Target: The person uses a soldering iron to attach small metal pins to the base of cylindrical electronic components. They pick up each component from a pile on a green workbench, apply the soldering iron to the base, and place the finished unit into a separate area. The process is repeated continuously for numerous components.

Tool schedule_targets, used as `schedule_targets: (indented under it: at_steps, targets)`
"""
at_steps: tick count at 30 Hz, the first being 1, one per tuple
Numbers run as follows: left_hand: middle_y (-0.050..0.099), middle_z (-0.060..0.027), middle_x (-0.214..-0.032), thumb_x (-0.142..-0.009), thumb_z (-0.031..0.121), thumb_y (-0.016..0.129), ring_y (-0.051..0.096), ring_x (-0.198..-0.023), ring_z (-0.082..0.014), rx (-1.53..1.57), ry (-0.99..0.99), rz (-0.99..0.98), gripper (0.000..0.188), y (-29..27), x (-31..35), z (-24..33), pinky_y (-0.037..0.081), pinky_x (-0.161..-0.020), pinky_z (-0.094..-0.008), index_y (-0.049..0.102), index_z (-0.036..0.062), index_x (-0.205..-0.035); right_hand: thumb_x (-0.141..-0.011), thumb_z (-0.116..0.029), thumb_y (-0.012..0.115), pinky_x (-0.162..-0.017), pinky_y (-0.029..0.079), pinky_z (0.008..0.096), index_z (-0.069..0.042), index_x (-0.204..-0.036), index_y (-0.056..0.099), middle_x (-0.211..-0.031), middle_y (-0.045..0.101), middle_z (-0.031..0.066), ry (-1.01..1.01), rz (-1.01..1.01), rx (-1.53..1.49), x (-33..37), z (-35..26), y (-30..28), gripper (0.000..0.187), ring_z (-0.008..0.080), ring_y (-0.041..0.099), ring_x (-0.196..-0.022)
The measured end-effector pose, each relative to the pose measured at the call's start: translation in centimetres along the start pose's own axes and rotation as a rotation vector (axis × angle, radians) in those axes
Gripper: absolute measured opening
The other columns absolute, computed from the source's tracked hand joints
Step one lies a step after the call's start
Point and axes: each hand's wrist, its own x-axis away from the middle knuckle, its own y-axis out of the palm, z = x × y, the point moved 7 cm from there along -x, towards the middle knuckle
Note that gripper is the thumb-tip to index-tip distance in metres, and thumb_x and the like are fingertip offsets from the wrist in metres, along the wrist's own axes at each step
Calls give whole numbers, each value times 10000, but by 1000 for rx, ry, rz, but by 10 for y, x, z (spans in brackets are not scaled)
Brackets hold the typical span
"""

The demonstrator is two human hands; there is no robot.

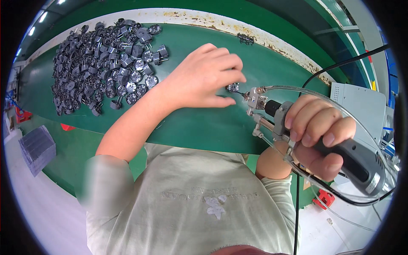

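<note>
Tool (pixel 359 163), a grey handle with a metal head (pixel 257 98) at its front, slants across the 3 o'clock side of the view, held up over the edge of the surface (pixel 199 127). The right hand (pixel 321 123) is closed round the handle, its fingers wrapped over the top and its thumb along the near side. The head points toward 10 o'clock, its thin tip just beside a small dark part (pixel 232 87). A clear tube (pixel 316 92) arches from the head over the right hand.

The left hand (pixel 202 76) lies at 12 o'clock over the green surface, fingers spread and thumb apart from them. The part sits in view between the index finger and thumb; whether either touches it, I cannot tell.

At 10 o'clock a broad pile (pixel 97 63) of dark round pieces, many with prongs, covers that end of the surface. A small black cluster (pixel 245 39) lies near the far rim (pixel 204 17) at 1 o'clock. Toward 3 o'clock, beyond the right hand, stands a grey case (pixel 361 112); a red bin (pixel 325 199) shows low at 4 o'clock, and a dark box (pixel 38 146) at 9 o'clock.
</note>
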Motion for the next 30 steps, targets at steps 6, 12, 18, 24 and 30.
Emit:
schedule_targets:
  at_steps: [6, 12, 18, 24, 30]
  targets:
    - [628, -56, -1068, -745, 211, 821, 617, -1027, -250, 7, -170, -147, 360, 22, 12, -17, 461, -884, -390, 706, 90, -1065, -941, -267, 755, -607, 549, 397, -77, -1052, 497, -774, 601, 63, 75, -102, -70, 0, 19, 1, 339, 200, 598, -599]
    - [616, -50, -1030, -794, 218, 798, 611, -990, -250, 2, -142, -151, 296, 22, 12, -15, 458, -870, -387, 721, 85, -1048, -945, -305, 694, -581, 531, 386, -90, -1015, 507, -743, 593, 48, 94, -103, -42, 0, 21, 5, 293, 192, 590, -573]
    - [609, -36, -1009, -801, 217, 799, 608, -977, -237, -12, -141, -158, 261, 21, 12, -14, 453, -859, -380, 731, 93, -1021, -936, -269, 731, -586, 539, 390, -82, -1028, 501, -743, 593, 53, 102, -128, -46, -1, 23, 5, 311, 194, 590, -585]
    - [611, -26, -1010, -798, 214, 803, 608, -975, -230, -9, -143, -162, 253, 21, 12, -15, 448, -848, -377, 736, 107, -1018, -927, -329, 679, -536, 524, 378, -104, -968, 502, -695, 577, 29, 111, -66, 21, -3, 24, 11, 289, 180, 576, -521]
    - [610, -23, -1002, -797, 214, 806, 608, -974, -224, -15, -146, -167, 243, 23, 12, -16, 444, -847, -372, 740, 113, -1008, -928, -323, 684, -544, 534, 385, -105, -965, 497, -690, 566, 26, 113, -78, 24, -3, 25, 12, 290, 182, 580, -528]
